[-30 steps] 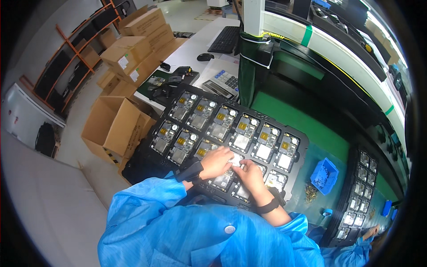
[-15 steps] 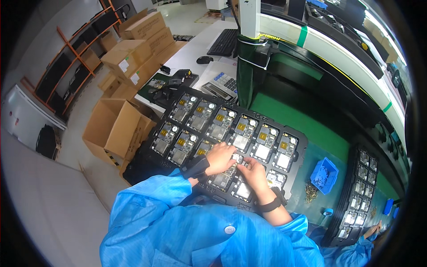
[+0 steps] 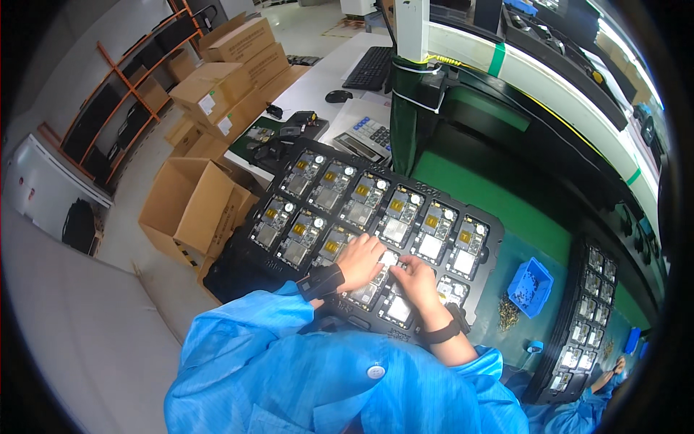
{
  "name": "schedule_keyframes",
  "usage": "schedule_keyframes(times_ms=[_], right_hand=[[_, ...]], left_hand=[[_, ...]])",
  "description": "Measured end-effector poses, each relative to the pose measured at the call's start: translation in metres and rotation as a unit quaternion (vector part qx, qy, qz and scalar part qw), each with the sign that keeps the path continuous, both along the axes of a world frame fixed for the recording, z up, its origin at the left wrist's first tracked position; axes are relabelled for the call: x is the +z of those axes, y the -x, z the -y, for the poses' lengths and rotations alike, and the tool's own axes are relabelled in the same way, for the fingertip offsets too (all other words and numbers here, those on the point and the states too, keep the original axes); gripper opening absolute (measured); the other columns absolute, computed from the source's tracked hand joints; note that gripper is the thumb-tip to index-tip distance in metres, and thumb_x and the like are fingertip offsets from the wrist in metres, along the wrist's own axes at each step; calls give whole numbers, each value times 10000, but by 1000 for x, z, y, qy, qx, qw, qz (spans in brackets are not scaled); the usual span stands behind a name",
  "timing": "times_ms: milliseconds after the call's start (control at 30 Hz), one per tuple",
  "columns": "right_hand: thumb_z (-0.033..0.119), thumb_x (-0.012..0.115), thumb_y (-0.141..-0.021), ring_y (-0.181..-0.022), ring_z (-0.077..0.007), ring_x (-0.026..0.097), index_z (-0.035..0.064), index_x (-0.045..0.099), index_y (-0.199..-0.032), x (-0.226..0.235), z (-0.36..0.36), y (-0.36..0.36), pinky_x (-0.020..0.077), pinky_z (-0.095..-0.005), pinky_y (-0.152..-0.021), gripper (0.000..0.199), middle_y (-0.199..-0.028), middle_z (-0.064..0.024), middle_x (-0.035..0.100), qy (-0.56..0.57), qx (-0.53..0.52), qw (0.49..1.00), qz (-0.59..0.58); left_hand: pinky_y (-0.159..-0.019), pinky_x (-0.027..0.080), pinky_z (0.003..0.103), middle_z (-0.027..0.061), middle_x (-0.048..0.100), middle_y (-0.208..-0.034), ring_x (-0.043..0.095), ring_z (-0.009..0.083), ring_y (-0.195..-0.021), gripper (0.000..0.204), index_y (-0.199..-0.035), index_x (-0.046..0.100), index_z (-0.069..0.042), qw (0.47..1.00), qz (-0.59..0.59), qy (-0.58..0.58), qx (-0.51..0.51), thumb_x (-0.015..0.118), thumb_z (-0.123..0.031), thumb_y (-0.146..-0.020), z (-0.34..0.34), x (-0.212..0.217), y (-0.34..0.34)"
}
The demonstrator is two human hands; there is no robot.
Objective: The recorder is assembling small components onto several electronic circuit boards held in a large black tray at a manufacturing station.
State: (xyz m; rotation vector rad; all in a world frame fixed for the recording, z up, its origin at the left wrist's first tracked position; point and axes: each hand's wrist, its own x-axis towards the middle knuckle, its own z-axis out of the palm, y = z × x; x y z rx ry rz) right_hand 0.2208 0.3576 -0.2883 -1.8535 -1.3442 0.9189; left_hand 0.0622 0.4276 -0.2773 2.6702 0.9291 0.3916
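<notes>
A black tray (image 3: 490, 249) holds two rows of circuit boards, many with a round white part and an orange-brown patch. Both hands meet over one circuit board (image 3: 363, 295) in the near row. My left hand (image 3: 359, 262) rests on its upper left, fingers bent and close together at a round white part (image 3: 390, 258). From the right, my right hand (image 3: 417, 281) reaches the same spot, thumb and forefinger pinched. Whatever lies between the fingertips is too small or hidden. A neighbouring board (image 3: 397, 307) shows below the right hand.
Right of the tray are a blue bin (image 3: 531, 287) of small dark parts and a pile of small brass-coloured pieces (image 3: 508, 312). Beyond stands another board tray (image 3: 561, 347), near a co-worker's hands (image 3: 613, 370). A calculator (image 3: 365, 139) and open carton (image 3: 173, 210) lie left.
The hands stay at the same board with only slight finger shifts. The whole view has shifted a little; the co-worker's hands at far right have moved slightly.
</notes>
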Motion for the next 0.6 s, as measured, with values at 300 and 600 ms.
schedule_keyframes(times_ms=[300,600], right_hand=[[278,632,-760,-578,-273,584,-22,597,-793,7,1,16,435,-361,-553,303,-609,-184,573,42,112,991,-57],[272,605,-777,-567,-325,563,-33,577,-699,-3,0,18,426,-388,-548,316,-600,-215,550,30,106,990,-84]], left_hand=[[-796,361,374,74,514,-874,478,260,-868,207,-888,533,-65,995,81,-61,26,621,-133,-713,9,29,12],[-717,438,313,6,566,-863,536,185,-837,212,-880,599,-102,984,33,-103,-144,555,-118,-673,-19,36,2]])
